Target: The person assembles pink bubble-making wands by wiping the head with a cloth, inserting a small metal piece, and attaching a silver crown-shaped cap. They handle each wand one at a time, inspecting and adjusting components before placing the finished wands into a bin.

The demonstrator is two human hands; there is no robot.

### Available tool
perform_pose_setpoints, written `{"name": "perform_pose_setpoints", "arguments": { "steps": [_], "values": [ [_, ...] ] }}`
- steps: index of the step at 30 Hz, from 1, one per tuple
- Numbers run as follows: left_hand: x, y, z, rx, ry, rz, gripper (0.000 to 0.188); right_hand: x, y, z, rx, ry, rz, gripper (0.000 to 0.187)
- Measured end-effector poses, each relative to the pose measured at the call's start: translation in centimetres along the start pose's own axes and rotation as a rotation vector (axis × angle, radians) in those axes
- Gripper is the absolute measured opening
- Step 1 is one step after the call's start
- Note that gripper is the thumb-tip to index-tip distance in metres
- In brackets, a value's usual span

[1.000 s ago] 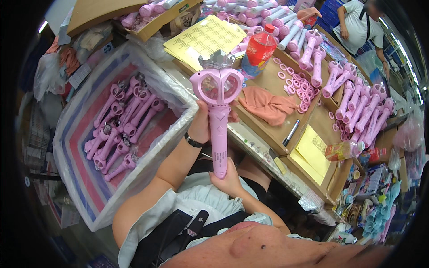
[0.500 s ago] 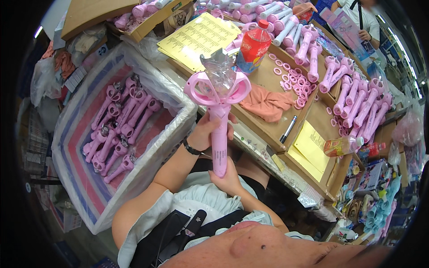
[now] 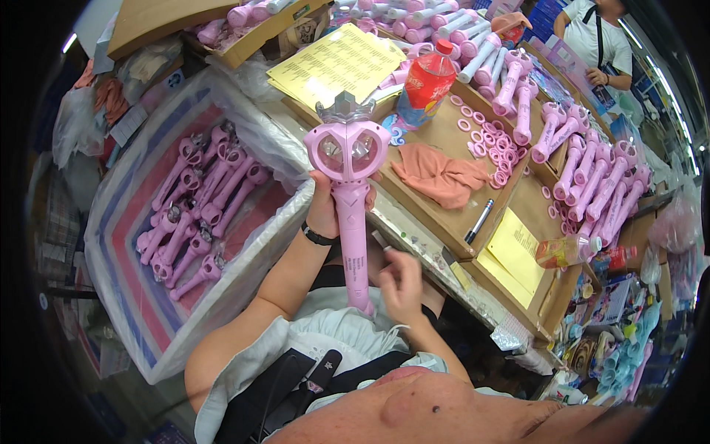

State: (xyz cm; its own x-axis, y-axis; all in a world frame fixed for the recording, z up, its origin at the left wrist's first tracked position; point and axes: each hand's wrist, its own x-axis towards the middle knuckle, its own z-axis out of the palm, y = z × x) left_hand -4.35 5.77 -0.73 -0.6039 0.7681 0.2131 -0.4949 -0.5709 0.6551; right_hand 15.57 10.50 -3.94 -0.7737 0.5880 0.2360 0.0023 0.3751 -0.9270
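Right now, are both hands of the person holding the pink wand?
No, only the left hand grips the pink wand; the right hand is beside it, not touching.

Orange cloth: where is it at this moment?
In the head view, the orange cloth lies right of centre in the cardboard tray, between the held pink wand and the pink rings.

crown-topped light stick (image 3: 352, 222): smooth plastic, crown (image 3: 346, 109) shines like metal | right of it: creased matt cloth (image 3: 442, 176) | left of it: wrinkled plastic liner (image 3: 275, 144) | beyond it: matt paper sheets (image 3: 336, 63)
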Motion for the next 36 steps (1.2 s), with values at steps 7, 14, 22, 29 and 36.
{"name": "perform_pose_setpoints", "arguments": {
  "steps": [7, 14, 22, 29, 36],
  "values": [
    [0.0, 0.0, 0.7, -0.037, -0.109, 0.006, 0.094, 9.0, -1.3, -4.6, -0.32, 0.199, -0.216, 0.038],
    [0.4, 0.4, 1.1, 0.17, -0.018, 0.06, 0.097, 4.4, -2.0, -2.4, -0.028, -0.15, -0.077, 0.057],
    [2.5, -2.6, 3.2, 0.337, -0.091, 0.085, 0.089, 0.1, -0.8, -3.1, 0.068, -0.204, 0.401, 0.051],
    [-1.9, -4.0, 1.9, 0.741, -0.412, -0.164, 0.043, 17.6, 1.1, -17.8, 0.149, 0.153, 0.229, 0.049],
    [-10.4, -0.1, -2.9, 1.013, -0.165, -0.435, 0.033, 34.7, 12.9, -31.1, -0.205, 0.465, 0.482, 0.042]
  ]
}}
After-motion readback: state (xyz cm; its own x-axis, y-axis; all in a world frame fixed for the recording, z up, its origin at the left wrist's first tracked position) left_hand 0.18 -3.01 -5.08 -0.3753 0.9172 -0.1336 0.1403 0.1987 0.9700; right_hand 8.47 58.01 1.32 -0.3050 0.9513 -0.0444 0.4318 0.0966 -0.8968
